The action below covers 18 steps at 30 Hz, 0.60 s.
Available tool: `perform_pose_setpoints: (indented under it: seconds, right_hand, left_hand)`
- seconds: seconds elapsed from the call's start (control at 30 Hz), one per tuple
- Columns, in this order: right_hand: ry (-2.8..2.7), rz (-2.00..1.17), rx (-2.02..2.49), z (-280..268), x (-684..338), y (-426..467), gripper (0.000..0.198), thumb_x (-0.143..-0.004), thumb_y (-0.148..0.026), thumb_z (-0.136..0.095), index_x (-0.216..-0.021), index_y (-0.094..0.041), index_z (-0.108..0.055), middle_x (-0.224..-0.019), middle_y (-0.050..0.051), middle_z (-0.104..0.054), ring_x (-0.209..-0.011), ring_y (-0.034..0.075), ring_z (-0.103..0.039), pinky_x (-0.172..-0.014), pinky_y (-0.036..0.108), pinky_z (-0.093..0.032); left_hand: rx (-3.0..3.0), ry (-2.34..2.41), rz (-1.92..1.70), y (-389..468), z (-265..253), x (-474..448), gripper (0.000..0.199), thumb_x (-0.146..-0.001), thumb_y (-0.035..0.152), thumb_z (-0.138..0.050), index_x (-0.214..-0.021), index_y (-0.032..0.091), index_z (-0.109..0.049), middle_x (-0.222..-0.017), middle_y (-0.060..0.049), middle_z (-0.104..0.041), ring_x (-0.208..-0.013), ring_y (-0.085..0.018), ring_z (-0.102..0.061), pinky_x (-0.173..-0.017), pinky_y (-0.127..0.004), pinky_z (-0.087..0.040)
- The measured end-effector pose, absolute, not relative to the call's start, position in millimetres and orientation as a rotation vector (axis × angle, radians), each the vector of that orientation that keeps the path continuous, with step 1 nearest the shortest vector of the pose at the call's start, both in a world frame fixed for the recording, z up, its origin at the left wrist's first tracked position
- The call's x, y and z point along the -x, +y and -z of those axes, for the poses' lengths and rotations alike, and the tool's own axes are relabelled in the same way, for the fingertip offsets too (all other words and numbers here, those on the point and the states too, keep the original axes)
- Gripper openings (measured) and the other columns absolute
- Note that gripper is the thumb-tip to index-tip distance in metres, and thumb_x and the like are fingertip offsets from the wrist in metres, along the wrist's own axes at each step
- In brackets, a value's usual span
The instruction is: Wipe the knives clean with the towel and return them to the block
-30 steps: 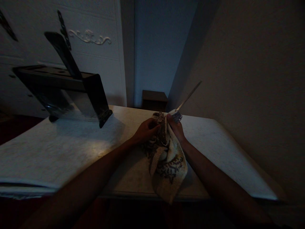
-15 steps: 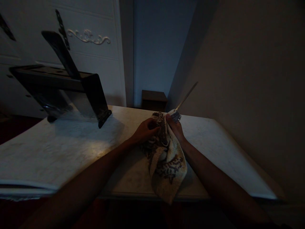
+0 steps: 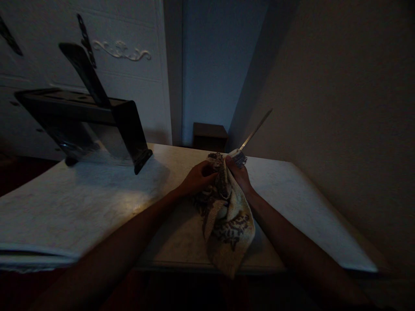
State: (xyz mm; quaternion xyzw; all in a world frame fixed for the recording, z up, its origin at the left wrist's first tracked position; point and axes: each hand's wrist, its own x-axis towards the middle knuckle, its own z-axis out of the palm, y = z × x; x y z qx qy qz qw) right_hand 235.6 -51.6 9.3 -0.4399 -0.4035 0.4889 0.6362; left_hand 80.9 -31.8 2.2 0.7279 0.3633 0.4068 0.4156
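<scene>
A patterned beige-and-brown towel (image 3: 231, 229) is bunched between my two hands, and its lower end hangs over the counter's near edge. My left hand (image 3: 199, 177) is closed on the upper left folds, thumb and fingers pinched together. On the other side my right hand (image 3: 239, 172) grips the towel, its thumb on top, around what looks like a knife. The knife's thin blade (image 3: 256, 129) sticks out beyond the towel, pointing up and to the right. Cloth and fingers hide most of its handle end.
A dark knife block (image 3: 126, 129) with a clear front stands on the pale marbled counter (image 3: 113, 194) at the left. One black handle (image 3: 84, 71) rises from it. White cabinets (image 3: 129, 26) are behind, a wall (image 3: 340, 86) is at the right, and a small brown box (image 3: 210, 136) sits beyond the counter.
The blade has tipped slightly further to the right. Both hands keep their hold on the towel, almost unmoved.
</scene>
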Motion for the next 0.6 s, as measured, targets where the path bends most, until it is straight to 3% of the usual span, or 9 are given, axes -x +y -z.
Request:
perform_pose_setpoints:
  seconds: [0.6]
  right_hand:
    - [-0.939, -1.094, 1.043, -7.6, -237.7, -51.0, 0.036, -0.068, -0.051, -0.074, -0.084, -0.02, -0.066, -0.076, 0.002, -0.071, -0.069, 0.02, -0.067, -0.069, 0.035, -0.056]
  left_hand:
    - [-1.819, 0.885, -1.015, -29.9, -0.2, -80.0, 0.031, -0.075, 0.044, -0.063, -0.089, 0.016, -0.06, -0.088, -0.005, -0.066, -0.081, -0.018, -0.062, -0.073, -0.029, -0.051]
